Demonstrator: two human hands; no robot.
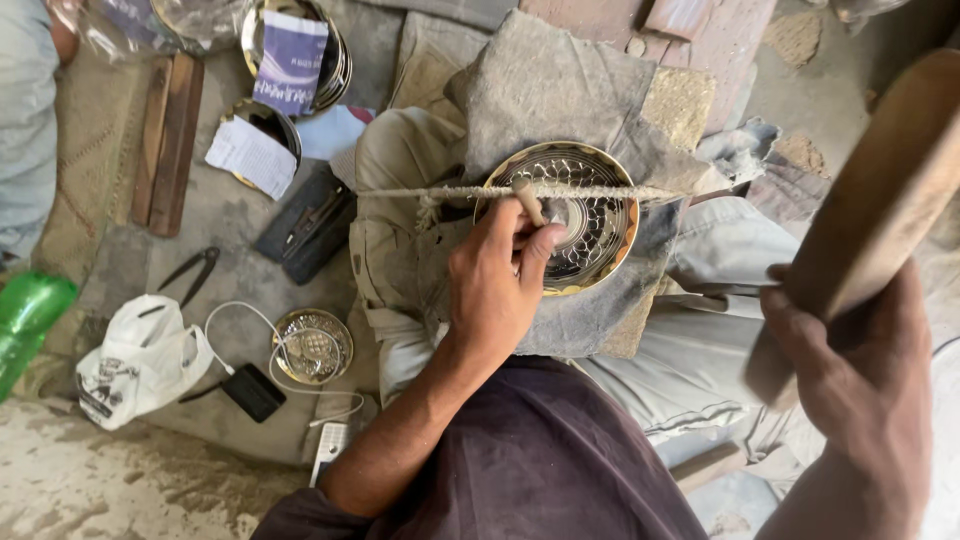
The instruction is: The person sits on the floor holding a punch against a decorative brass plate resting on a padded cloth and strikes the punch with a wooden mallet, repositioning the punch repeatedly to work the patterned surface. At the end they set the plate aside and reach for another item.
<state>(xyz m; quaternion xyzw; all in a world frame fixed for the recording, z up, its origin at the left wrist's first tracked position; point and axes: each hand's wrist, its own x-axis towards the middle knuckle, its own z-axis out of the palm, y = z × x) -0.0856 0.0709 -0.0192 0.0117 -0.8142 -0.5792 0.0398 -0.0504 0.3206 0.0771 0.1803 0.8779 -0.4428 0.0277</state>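
Left hand: the left hand (497, 285) has its fingers closed around a short metal punch (527, 199), whose tip stands on the inside of the engraved brass plate (573, 218).
Right hand: the right hand (860, 370) is raised at the right edge of the view, fingers wrapped tight around the handle of a wooden mallet (880, 200), well apart from the plate.
Plate: round, gold-rimmed, with a fine cut pattern; it lies on a grey cloth pad (560, 90) over the person's lap, in the middle of the view.
Cord: a rough twine cord (440, 192) runs straight across the plate from left to right, passing just beside the punch.
Floor, left: a smaller engraved plate (313, 345) lies near a white cable and a small black charger (252, 391); beside them sit a white plastic bag (140, 360) and black pliers (192, 272).
Floor, upper left: a dark tool pouch (308, 228), two wooden bars (165, 140) and more metal plates with paper (290, 55) on them.
Far left: a green plastic bottle (25, 315) at the edge.
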